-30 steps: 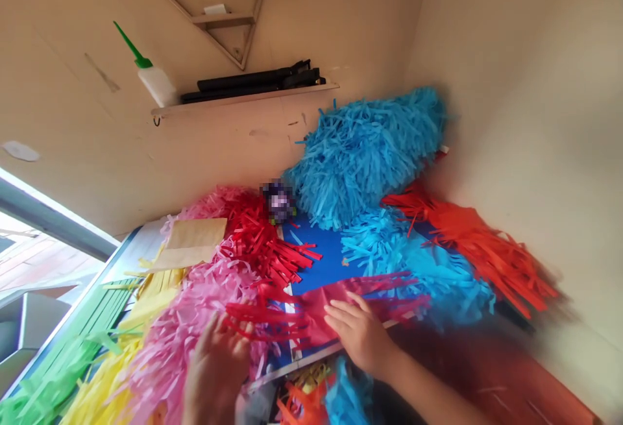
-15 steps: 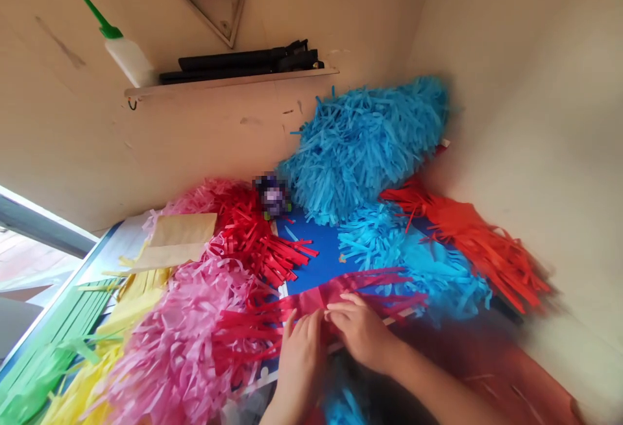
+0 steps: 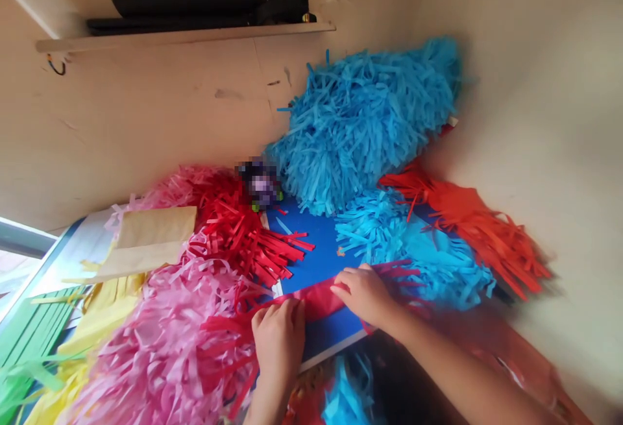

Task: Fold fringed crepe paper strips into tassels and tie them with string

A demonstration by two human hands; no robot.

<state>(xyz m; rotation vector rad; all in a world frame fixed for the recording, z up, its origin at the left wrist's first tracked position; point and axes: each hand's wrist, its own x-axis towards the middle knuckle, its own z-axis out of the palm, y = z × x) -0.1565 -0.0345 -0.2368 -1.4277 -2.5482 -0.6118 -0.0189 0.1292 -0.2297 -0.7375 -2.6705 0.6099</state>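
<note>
**Pressing a red fringe strip [image 3: 311,300] onto a blue board [image 3: 316,250]**

Neither hand pinches; both lie open and flat on the strip. The left hand [image 3: 278,347] rests on its lower-left part, fingertips on the solid band, beside a pink fringe [image 3: 160,347]. The right hand [image 3: 365,295] sits further along, nearer a turquoise fringe [image 3: 413,263]. The strip's long axis rises from lower left to upper right across the board, its cut strands trailing past both hands.
</note>
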